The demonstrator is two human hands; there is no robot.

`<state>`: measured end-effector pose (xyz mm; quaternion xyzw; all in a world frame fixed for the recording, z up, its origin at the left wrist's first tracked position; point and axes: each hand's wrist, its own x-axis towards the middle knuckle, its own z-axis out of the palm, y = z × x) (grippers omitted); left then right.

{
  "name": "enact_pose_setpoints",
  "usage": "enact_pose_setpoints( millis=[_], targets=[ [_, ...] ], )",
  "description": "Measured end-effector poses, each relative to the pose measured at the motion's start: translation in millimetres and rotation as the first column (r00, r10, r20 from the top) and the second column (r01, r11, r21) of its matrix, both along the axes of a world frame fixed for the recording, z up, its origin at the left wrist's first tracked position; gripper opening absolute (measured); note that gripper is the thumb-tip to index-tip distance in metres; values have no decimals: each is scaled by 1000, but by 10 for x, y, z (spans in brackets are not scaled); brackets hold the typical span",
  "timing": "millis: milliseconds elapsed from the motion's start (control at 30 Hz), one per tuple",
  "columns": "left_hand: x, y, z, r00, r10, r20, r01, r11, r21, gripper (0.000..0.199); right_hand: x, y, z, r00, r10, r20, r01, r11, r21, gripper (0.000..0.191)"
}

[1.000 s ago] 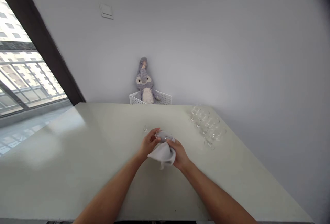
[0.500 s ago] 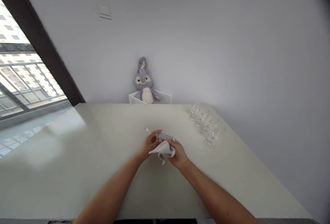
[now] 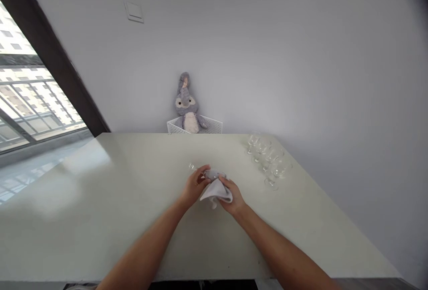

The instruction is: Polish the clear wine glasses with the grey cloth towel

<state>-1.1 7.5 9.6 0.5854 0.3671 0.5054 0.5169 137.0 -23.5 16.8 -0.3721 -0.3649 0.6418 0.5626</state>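
Note:
My left hand [image 3: 196, 186] is closed around a clear wine glass [image 3: 211, 173], which lies on its side in the air above the table, its foot pointing to the far left. My right hand [image 3: 232, 195] grips a pale grey cloth [image 3: 217, 190] at the bowl end of the glass. Part of the cloth seems to be inside or against the bowl; I cannot tell which. The rest of it hangs down between my hands.
Several clear stemmed glasses [image 3: 276, 167] stand in a slanting row on the right of the pale table [image 3: 140, 218]. Behind its far edge, a grey plush rabbit [image 3: 186, 107] sits in a white perforated basket [image 3: 216, 126] against the wall. A window is at the left.
The hanging part of the cloth has shifted a little to the right with my right hand. The glass has turned slightly, and my left hand keeps its hold.

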Motion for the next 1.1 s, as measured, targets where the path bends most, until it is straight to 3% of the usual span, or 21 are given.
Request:
enact_pose_setpoints(
  millis=[100, 167, 233, 300, 367, 500, 567, 633, 700, 767, 867, 933, 1000, 1100],
  targets=[
    [-52, 23, 28, 998, 21, -58, -24, 998, -49, 50, -37, -78, -24, 965, -66, 255, 19, 983, 183, 35],
    [-87, 14, 50, 990, 21, -139, -32, 996, -78, 51, -24, -88, -54, 861, -161, 483, 9, 953, 303, 30],
    [-115, -10, 80, 952, 98, -289, -108, 994, -18, 50, 30, -42, -74, 768, -232, 598, 28, 944, 330, 24],
    [-135, -36, 122, 885, 239, -400, -191, 969, 156, 45, 112, 38, -69, 768, -251, 590, 86, 952, 294, 24],
    [-147, -46, 165, 862, 322, -391, -196, 924, 329, 39, 196, 111, -36, 816, -243, 524, 127, 961, 247, 26],
    [-166, -1, 172, 925, 235, -298, -95, 904, 418, 34, 304, 151, 66, 910, -117, 398, 44, 981, 187, 29],
    [-195, 43, 132, 899, 235, -371, -43, 888, 457, 26, 337, 139, 108, 917, -36, 396, -42, 982, 185, 30],
    [-243, 83, 94, 826, 249, -505, 38, 870, 491, 20, 379, 140, 130, 885, 27, 464, -142, 966, 215, 30],
    [-297, 113, 79, 749, 266, -606, 97, 862, 498, 22, 438, 173, 122, 809, 14, 587, -214, 938, 274, 29],
    [-347, 134, 86, 708, 297, -640, 87, 864, 496, 24, 509, 229, 84, 704, -104, 702, -212, 914, 347, 27],
    [-403, 156, 102, 657, 365, -660, -10, 879, 476, 25, 590, 294, 21, 517, -379, 768, -41, 885, 464, 31],
    [-428, 167, 106, 583, 418, -696, -66, 879, 473, 25, 580, 278, 21, 368, -524, 768, 21, 831, 556, 36],
    [-436, 166, 109, 497, 462, -735, -68, 865, 497, 25, 498, 205, 66, 258, -608, 751, -89, 759, 645, 40],
    [-390, 129, 120, 458, 452, -766, 117, 823, 555, 21, 298, 52, 167, 239, -624, 744, -408, 631, 660, 43]
  ],
)
